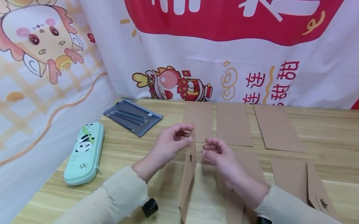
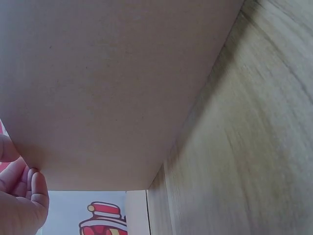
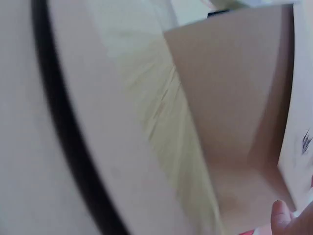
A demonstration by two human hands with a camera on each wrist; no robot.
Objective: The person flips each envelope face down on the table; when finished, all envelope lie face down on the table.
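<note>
Folded kraft-paper card (image 1: 188,169) stands on edge on the counter (image 1: 208,210), its long axis running away from the person. The left hand (image 1: 173,141), the nearer one, pinches its upper edge near the far end. The right hand (image 1: 222,156), fingers loosely bent and holding nothing, hangs apart, with the card just to its left.

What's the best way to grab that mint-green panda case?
Probably across its middle, coming from above, thumb on one long side and fingers on the other: the panda case lies flat on the table and is much narrower than it is long.
</note>
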